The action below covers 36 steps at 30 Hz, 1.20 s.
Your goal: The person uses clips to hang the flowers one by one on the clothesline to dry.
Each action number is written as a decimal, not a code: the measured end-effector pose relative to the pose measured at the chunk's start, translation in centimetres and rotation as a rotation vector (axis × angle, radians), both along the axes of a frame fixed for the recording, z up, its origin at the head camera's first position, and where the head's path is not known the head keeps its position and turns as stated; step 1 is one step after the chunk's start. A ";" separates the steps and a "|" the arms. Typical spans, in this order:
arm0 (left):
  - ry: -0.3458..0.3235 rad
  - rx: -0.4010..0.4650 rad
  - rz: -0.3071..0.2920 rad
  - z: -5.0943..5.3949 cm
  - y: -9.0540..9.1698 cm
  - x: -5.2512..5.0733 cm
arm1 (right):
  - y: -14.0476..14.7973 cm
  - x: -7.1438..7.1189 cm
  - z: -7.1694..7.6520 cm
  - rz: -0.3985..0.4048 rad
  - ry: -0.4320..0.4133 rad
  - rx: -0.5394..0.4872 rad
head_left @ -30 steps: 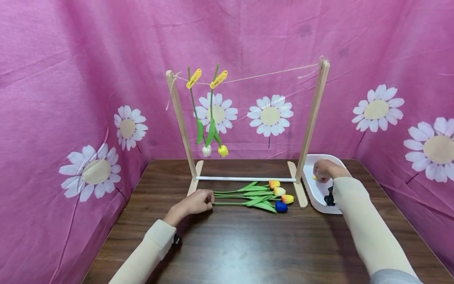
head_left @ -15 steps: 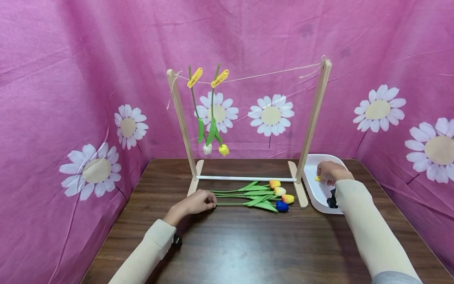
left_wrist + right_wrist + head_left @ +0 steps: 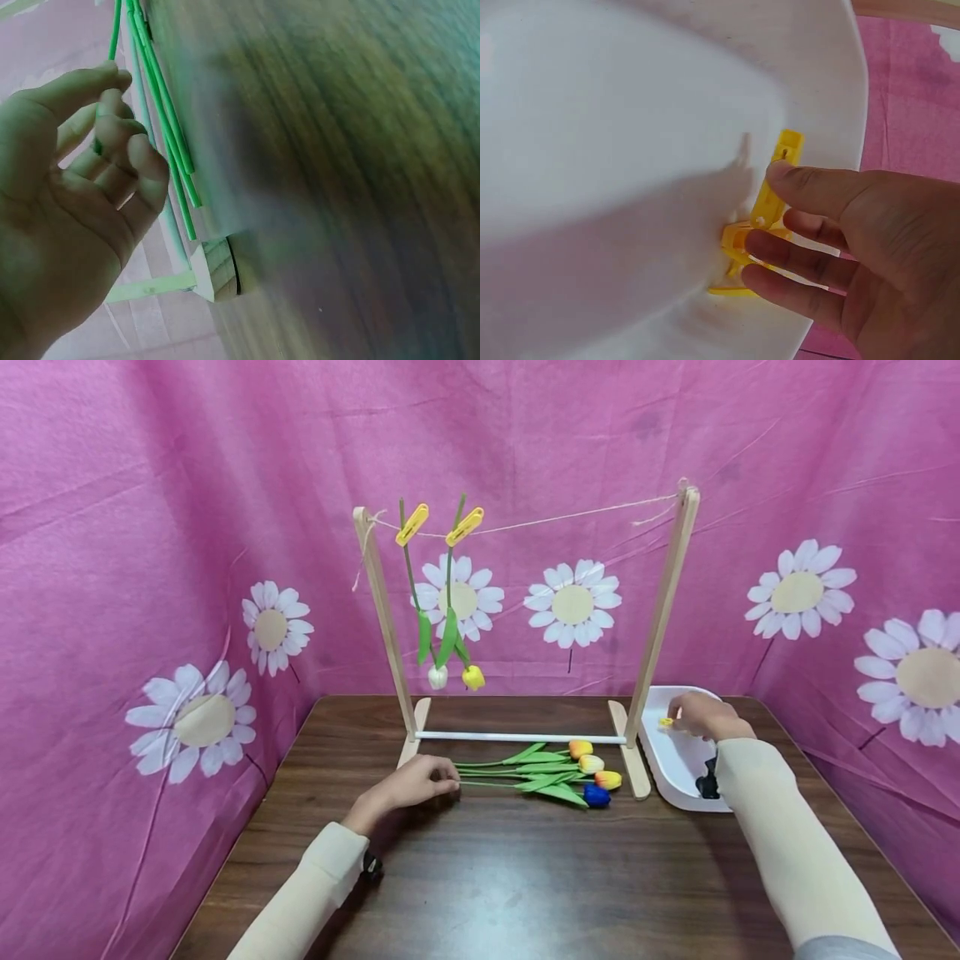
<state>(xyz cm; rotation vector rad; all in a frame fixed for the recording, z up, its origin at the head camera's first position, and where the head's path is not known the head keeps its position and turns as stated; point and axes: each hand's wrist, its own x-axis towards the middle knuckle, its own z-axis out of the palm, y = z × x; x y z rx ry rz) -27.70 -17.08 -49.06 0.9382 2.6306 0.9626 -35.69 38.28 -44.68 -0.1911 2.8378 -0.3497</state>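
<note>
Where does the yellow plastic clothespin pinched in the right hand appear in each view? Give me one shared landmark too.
Head: yellow plastic clothespin at the right side, in the right hand.
Left wrist: not in the picture.
Right wrist: yellow plastic clothespin just right of centre.
Shared landmark: white tray with rounded corners, in the head and right wrist views.

Brown wood-grain table [image 3: 517, 885], wooden frame [image 3: 665, 610] standing on it, four tulips [image 3: 546, 769], white tray [image 3: 675, 768] beside the frame
</note>
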 end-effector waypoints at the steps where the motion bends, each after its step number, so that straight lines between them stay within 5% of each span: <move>1: -0.005 0.021 0.017 0.1 0.0 0.1 | 0.1 -0.1 0.0 0.009 0.032 0.009; 14: -0.102 0.327 0.192 1.7 1.0 0.1 | -0.1 0.6 1.3 -0.047 0.229 -0.003; 18: -0.189 0.481 0.246 2.4 1.5 0.2 | -0.3 0.9 1.8 -0.047 0.280 -0.037; 22: -0.200 0.647 0.263 2.9 2.3 0.4 | -0.4 1.3 2.4 -0.077 0.308 -0.114; 26: -0.155 0.816 0.213 3.3 3.2 0.5 | -0.4 1.8 2.9 -0.102 0.347 -0.193; 30: -0.140 0.971 0.084 3.7 4.0 0.5 | -0.7 2.4 3.3 -0.108 0.337 -0.301; 33: -0.152 1.025 0.016 3.9 4.7 0.4 | -1.1 2.7 3.5 -0.111 0.312 -0.412; 36: -0.187 1.047 0.018 4.2 5.4 0.3 | -1.5 3.0 3.7 -0.111 0.307 -0.485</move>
